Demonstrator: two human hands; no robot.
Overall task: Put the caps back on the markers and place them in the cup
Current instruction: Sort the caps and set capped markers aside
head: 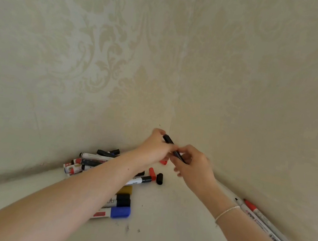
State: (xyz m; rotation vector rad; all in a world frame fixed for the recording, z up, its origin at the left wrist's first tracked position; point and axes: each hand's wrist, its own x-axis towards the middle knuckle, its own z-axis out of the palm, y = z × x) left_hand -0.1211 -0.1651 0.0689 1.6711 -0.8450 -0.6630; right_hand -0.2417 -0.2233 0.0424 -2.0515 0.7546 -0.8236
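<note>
Both hands meet above the corner of a white table (162,220). My left hand (155,149) grips the upper part of a thin black marker (169,139), which slants down to the right. My right hand (194,166) pinches its lower end (179,155). Whether that end is a cap I cannot tell. A pile of several markers (94,162) lies under my left forearm. A loose black cap (159,178) and a red cap (152,173) lie below the hands. A red piece (163,162) shows under my left hand. No cup is in view.
Two uncapped markers, one black-tipped (261,225) and one red-tipped (252,207), lie along the right wall. A blue-capped marker (116,212) and black-capped ones (122,200) lie near the table's middle. Patterned wallpaper walls (121,56) close the corner.
</note>
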